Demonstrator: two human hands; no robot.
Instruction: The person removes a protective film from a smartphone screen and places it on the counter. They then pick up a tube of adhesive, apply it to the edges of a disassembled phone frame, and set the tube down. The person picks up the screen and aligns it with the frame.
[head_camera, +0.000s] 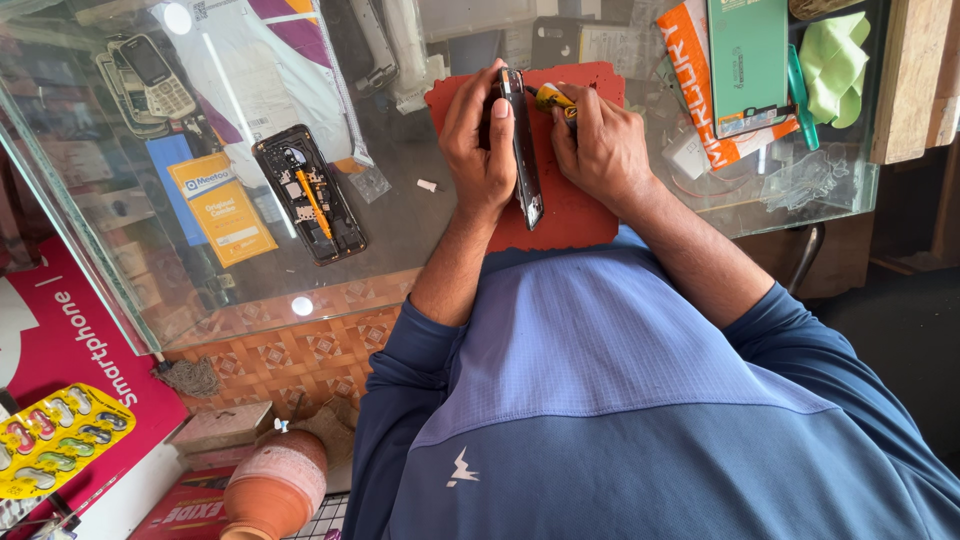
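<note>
Head view: a dark smartphone (522, 140) stands on its long edge over a red work mat (570, 215) at about twelve o'clock on the glass counter (400, 200). Left hand (478, 140) clasps it from nine o'clock, fingers wrapped over the top edge. Right hand (600, 145) at three o'clock pinches a yellow-handled tool (552, 98) against the phone's upper end. At nine o'clock of the mat lies an opened phone chassis (308, 193); at two o'clock, a green cloth (835, 60).
</note>
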